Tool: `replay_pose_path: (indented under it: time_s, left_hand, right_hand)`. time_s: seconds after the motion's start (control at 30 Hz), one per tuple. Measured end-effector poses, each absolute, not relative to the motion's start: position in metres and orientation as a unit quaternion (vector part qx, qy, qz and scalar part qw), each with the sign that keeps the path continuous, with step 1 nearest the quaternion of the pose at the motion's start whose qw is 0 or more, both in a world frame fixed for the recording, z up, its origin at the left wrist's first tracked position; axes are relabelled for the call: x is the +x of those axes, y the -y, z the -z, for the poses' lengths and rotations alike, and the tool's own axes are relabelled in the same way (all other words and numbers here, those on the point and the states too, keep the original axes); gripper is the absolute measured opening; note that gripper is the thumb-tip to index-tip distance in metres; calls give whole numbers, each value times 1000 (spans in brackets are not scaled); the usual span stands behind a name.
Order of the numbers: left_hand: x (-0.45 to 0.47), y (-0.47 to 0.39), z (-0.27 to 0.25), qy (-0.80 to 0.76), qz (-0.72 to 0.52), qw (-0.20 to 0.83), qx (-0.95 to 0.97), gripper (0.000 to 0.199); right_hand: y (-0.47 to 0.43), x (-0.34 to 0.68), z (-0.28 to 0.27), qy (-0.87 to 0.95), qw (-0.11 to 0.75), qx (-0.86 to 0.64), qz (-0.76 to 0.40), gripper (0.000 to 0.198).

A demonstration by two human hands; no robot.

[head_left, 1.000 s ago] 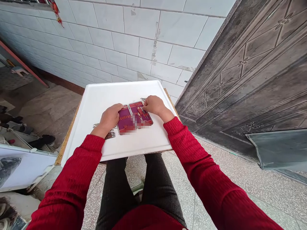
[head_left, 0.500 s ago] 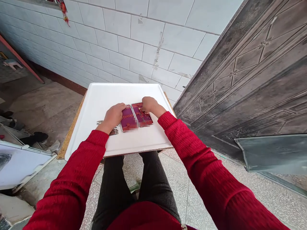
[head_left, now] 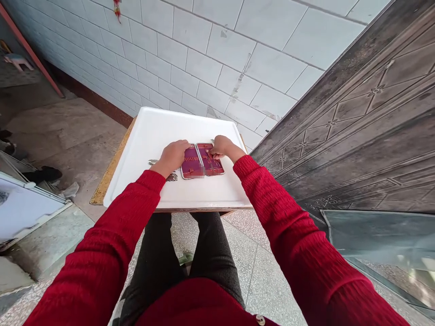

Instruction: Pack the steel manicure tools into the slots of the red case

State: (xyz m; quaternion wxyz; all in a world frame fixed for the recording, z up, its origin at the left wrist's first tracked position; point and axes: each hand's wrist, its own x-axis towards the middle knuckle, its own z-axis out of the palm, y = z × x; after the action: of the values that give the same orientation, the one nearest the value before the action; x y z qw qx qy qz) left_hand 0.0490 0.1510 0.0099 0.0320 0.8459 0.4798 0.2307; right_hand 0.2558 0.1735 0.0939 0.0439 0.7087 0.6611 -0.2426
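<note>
An open manicure case (head_left: 192, 168) with a purple lining and red straps lies flat on a white tray-like tabletop (head_left: 152, 122). My left hand (head_left: 174, 156) is closed on the left half's upper outer edge. Over the right half, my right hand (head_left: 222, 148) pinches what looks like small metal scissors (head_left: 207, 154), lying against the lining; the fingers partly cover them. Loose metal manicure tools (head_left: 171, 177) rest beside my left wrist, some of them hidden by it. Another small metal piece (head_left: 213, 141) shows just behind my right hand.
A white tiled wall (head_left: 190, 59) runs behind the table. A dark carved metal door (head_left: 356, 122) stands close on the right, with a glassy panel (head_left: 374, 231) near its bottom. White-panelled furniture (head_left: 30, 208) is at the left. The tray's raised rim borders the work surface.
The view has shifted, so the table sits slightly higher and further right. Both hands keep about the same places on the case, with the right hand's fingers still at the scissors.
</note>
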Motion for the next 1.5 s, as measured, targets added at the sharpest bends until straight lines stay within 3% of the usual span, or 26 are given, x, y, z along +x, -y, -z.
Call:
replay_pose_path:
  time_s: [0.4, 0.6, 0.77, 1.1, 1.27, 1.37, 1.5]
  left_hand:
    - [49, -150, -11, -482, -240, 41, 842, 49]
    - [48, -148, -13, -481, -233, 45, 844, 47]
    - [48, -148, -15, -490, -220, 44, 842, 50]
    - [46, -148, -16, -501, -213, 30, 838, 56]
    - [46, -149, -15, -499, -216, 39, 838, 57]
    - [46, -150, -15, -506, -209, 42, 836, 59]
    - [46, -150, -15, -510, -214, 49, 832, 59]
  right_hand:
    - [-177, 268, -82, -659, -46, 710, 242, 26]
    - [-185, 271, -81, -636, -142, 700, 292, 20]
    - [-195, 283, -89, -633, -199, 699, 267, 20]
    - [-208, 304, -87, -659, -115, 726, 161, 23]
    - [-193, 302, -73, -671, -169, 711, 130, 21]
    - [-174, 298, -68, -682, -192, 691, 142, 19]
    - [-145, 296, -68, -711, -142, 653, 218, 18]
